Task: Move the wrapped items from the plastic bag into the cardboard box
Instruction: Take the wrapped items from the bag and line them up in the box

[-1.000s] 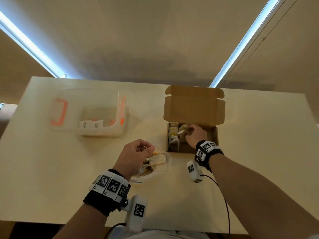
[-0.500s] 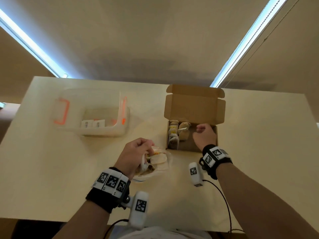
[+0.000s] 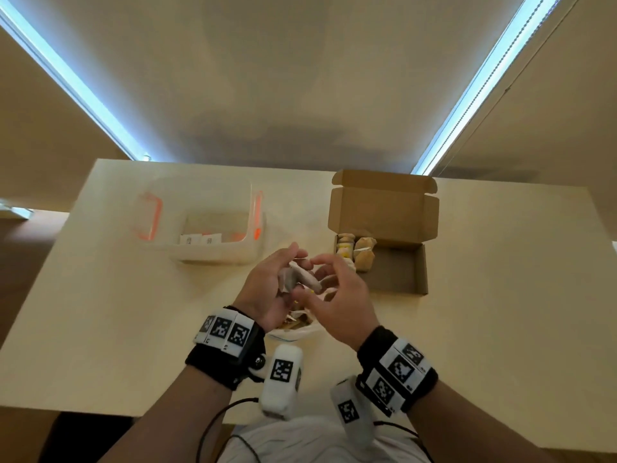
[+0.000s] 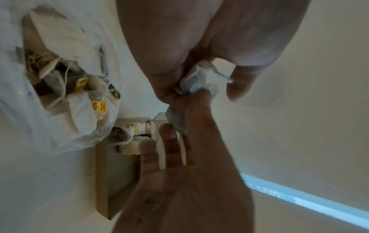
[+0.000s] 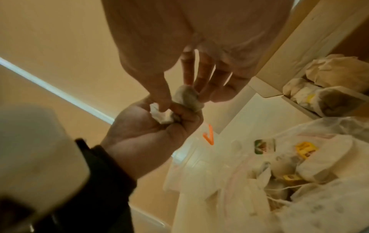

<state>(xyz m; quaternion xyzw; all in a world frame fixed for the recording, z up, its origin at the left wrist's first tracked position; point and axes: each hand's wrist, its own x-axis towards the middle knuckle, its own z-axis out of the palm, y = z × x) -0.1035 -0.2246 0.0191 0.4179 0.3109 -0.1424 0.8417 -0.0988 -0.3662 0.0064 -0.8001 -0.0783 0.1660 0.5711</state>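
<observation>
A small wrapped item [image 3: 302,279] is held up between both hands, just above the plastic bag [image 3: 295,332]. My left hand [image 3: 280,272] grips one end of the wrapped item [image 5: 161,115] in its curled fingers. My right hand [image 3: 325,279] pinches the other end [image 5: 187,97] between thumb and fingers. The bag [image 4: 69,126] lies open on the table with several wrapped items and yellow tags inside. Right of the hands stands the cardboard box [image 3: 424,272], lid up, with several wrapped items [image 3: 355,253] packed along its left side.
A clear plastic container [image 3: 213,252] with orange latches sits at the back left of the pale table [image 3: 100,312]. The box's right half [image 3: 394,269] shows bare cardboard floor. Cables hang from the wrist cameras near the table's front edge.
My right hand has come out of the box and back to the left. My left hand has lifted a wrapped item out of the bag, and both hands now hold it.
</observation>
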